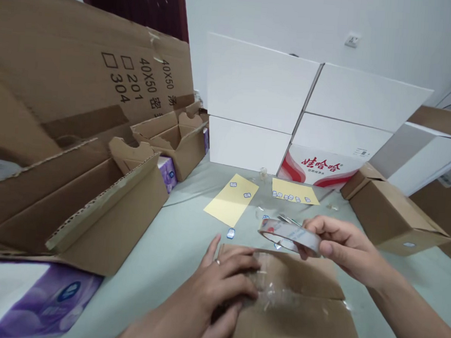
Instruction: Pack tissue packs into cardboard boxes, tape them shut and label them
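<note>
In the head view my right hand point(343, 247) grips a roll of clear packing tape point(290, 233) by its right side, thumb against the near edge. The roll is tilted and hangs above the far edge of a brown cardboard box point(295, 328). Strips of clear tape point(273, 291) lie wrinkled across this box's top. My left hand point(226, 292) rests on the left part of the box, fingers slightly bent and apart, with a ring on one finger. Under its palm the view is hidden. Behind the tape roll a thin metallic object point(287, 219) is partly visible.
Two yellow sheets point(226, 205) point(299, 189) and several small blue-edged labels point(231, 233) lie on the pale green cloth point(178, 232). Open cartons point(106, 222) stand at left beside purple packs point(52, 301). White panels point(262, 84) rise behind; a closed box point(395, 217) sits at right.
</note>
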